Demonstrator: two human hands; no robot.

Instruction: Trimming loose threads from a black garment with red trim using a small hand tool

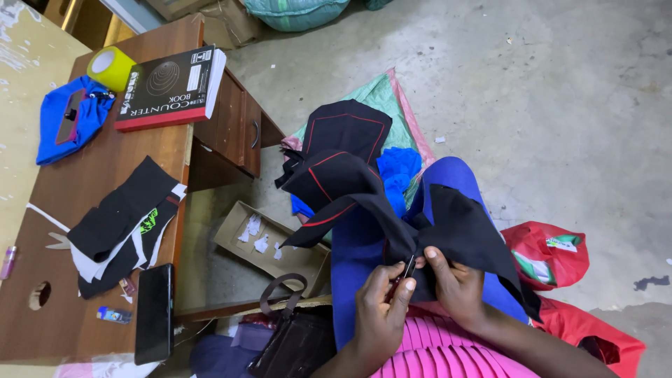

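Looking down through the head view, the inspection found the black garment piece with red piping [364, 189] draped over the person's blue-clad lap, above a pink pleated skirt [434, 350]. The left hand [381, 308] was pinched narrow on a small metal tool [409, 266], likely a needle or seam ripper; which one could not be told. The right hand [451, 283] was closed on a gathered fold of the cloth, just beside the tool. The fabric appeared light, soft and limp, judged to sag wherever unsupported, so a grip near the seam suited best. Its long axis ran from the hands up and away to the left, toward the floor. A wooden desk [91, 301] stood to the left, bearing a black phone [154, 311] and a book [171, 87].
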